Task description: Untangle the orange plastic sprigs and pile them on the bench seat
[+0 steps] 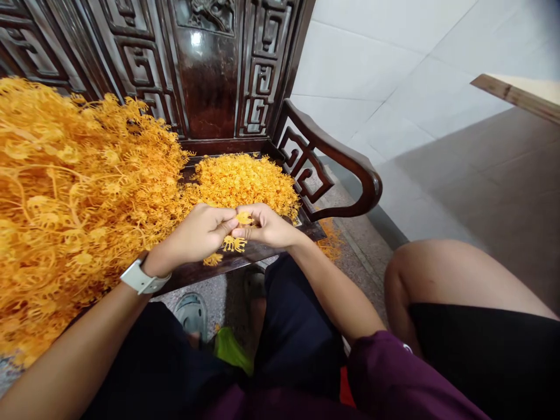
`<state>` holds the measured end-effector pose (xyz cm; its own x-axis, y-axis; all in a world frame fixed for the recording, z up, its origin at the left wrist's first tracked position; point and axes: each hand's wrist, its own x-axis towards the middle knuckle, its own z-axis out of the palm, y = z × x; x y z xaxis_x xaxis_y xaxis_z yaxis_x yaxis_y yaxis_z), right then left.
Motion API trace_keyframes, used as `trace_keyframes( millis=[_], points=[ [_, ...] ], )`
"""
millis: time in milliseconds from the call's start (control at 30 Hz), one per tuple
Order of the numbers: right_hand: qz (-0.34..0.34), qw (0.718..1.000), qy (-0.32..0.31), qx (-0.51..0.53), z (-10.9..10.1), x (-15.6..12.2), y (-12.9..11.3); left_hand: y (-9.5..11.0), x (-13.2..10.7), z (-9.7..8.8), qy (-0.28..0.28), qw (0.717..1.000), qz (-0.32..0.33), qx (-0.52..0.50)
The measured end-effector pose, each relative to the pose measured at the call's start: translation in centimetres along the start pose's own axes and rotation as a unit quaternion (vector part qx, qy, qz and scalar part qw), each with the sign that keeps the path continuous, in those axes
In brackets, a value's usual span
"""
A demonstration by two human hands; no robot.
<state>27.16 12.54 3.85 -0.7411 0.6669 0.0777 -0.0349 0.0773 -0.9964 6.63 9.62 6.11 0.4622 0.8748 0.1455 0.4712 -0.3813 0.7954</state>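
My left hand (pixel 199 233), with a pale watch on its wrist, pinches near the middle of the view, thumb against fingers. My right hand (pixel 273 227) meets it there, its thumb and fingers closed on a small yellow plastic flower piece (pixel 245 218). Just below the fingertips is another yellow piece (pixel 234 244), and whether it is joined to the held one I cannot tell. A further loose piece (pixel 213 259) lies on the bench edge. Behind my hands spreads a low pile of small yellow pieces (pixel 247 181). A big heap of branching yellow plastic flowers (pixel 65 192) fills the left.
The dark carved wooden bench (pixel 210 87) has a curved armrest (pixel 345 157) on the right. Yellow bits (pixel 331 239) are scattered on the floor beside it. Another person's bent knee (pixel 437 274) is close on my right. A wooden board edge (pixel 516 96) juts in at upper right.
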Motion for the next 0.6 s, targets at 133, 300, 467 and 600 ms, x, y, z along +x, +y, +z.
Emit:
trace_keyframes(
  millis=[133, 300, 467, 600],
  points=[
    [0.011, 0.992, 0.031, -0.126, -0.2, 0.0, 0.4, 0.0, -0.3, 0.6, -0.014, 0.98, 0.005, 0.197],
    [0.037, 0.96, 0.052, -0.273, 0.3, 0.0, 0.1, 0.6, -0.4, 0.9, -0.031, 0.938, -0.009, 0.344],
    [0.073, 0.912, 0.064, -0.398, 1.1, 0.2, -0.9, 0.5, -0.5, 1.3, -0.058, 0.906, -0.011, 0.419],
    [0.085, 0.879, 0.052, -0.466, 2.0, 0.2, -1.8, 0.9, 0.1, 1.9, -0.073, 0.894, -0.025, 0.442]
  ],
)
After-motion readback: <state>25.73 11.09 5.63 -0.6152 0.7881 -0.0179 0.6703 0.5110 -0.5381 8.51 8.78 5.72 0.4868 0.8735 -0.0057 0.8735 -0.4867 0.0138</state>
